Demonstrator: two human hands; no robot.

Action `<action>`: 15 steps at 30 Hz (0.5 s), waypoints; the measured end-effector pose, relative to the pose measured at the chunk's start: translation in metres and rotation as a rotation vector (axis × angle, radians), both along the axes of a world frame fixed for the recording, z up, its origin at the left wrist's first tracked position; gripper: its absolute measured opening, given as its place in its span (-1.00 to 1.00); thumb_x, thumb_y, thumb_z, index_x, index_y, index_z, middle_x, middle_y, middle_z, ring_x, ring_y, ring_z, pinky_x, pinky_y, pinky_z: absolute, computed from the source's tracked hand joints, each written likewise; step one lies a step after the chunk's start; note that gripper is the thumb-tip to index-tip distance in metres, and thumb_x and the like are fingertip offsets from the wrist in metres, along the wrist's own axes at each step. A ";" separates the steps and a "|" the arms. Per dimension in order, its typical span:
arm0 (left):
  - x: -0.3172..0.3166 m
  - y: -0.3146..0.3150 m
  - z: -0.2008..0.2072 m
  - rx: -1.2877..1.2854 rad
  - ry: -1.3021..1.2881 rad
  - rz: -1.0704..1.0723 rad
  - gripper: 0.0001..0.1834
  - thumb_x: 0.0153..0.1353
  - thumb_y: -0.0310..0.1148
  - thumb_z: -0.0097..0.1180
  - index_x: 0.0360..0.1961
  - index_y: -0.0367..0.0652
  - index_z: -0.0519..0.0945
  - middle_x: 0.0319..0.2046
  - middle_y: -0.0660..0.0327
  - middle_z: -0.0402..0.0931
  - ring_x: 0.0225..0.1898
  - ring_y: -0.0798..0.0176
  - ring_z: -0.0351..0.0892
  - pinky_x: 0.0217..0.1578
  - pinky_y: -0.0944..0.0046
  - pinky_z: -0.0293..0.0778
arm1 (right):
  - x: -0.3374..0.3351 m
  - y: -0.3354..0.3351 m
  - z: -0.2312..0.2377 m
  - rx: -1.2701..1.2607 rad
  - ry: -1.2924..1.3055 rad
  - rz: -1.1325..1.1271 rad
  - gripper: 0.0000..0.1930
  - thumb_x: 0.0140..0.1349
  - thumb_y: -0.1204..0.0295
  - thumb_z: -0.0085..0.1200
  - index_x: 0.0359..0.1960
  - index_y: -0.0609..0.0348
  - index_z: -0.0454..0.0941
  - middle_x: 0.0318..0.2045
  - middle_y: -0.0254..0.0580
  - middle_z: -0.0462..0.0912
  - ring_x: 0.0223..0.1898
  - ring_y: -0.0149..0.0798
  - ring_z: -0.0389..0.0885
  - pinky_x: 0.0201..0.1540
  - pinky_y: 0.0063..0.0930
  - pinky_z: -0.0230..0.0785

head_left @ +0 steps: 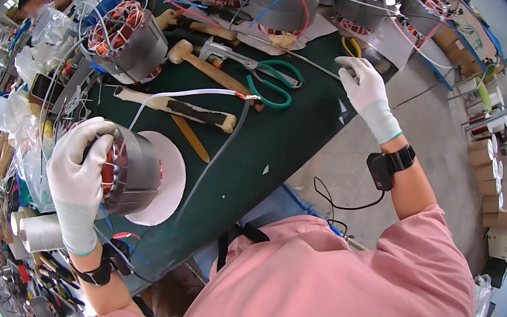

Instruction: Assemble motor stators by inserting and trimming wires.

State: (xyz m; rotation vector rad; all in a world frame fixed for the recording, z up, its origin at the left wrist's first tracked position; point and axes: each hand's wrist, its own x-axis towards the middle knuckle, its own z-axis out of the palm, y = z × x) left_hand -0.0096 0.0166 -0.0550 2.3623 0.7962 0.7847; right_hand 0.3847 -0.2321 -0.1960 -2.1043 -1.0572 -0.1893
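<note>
Head view: the gloved left hand (80, 163) grasps a grey stator (139, 175), fingers curled over its copper-wound end; the stator rests on a white disc (171, 179) upon the green work surface (247, 157). The gloved right hand (366, 93), fingers bent, is beside a thin rod (309, 60); whether it grips this cannot be told. Green-handled scissors (257, 66) lie between the hands.

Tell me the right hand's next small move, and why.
I'd probably bring the right hand to the white lead, near its copper end: bare metal seems to show there, the left hand is occupied at the grey stator, and the right hand sits away from both, by the green table's edge.
</note>
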 end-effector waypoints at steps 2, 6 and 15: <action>0.001 -0.001 0.001 -0.024 0.019 -0.006 -0.88 0.24 -0.52 0.14 -0.25 -0.31 0.67 -0.30 0.11 0.68 -0.20 0.14 0.66 -0.03 0.24 0.48 | 0.016 -0.012 0.003 -0.013 0.018 -0.066 -0.76 0.29 0.41 0.12 -0.04 0.11 0.68 -0.14 -0.08 0.66 -0.11 -0.02 0.67 -0.01 -0.28 0.50; -0.011 0.007 0.002 0.115 0.101 -0.120 -0.86 0.40 -0.52 0.05 -0.18 -0.34 0.64 -0.32 0.22 0.61 -0.28 0.40 0.57 -0.20 0.41 0.47 | 0.074 -0.017 0.009 -0.317 -0.307 -0.054 -0.69 0.22 0.51 0.05 -0.01 0.05 0.68 -0.02 -0.01 0.67 0.02 0.09 0.63 0.13 -0.21 0.47; -0.014 0.004 0.017 0.262 0.063 -0.302 -0.83 0.15 -0.42 0.17 -0.26 -0.20 0.72 -0.34 0.09 0.68 -0.19 -0.02 0.63 -0.04 0.11 0.45 | 0.122 -0.024 0.031 -0.662 -0.735 0.642 -0.51 -0.02 0.54 0.13 0.04 0.01 0.65 0.14 -0.15 0.62 0.18 -0.06 0.54 0.29 -0.18 0.29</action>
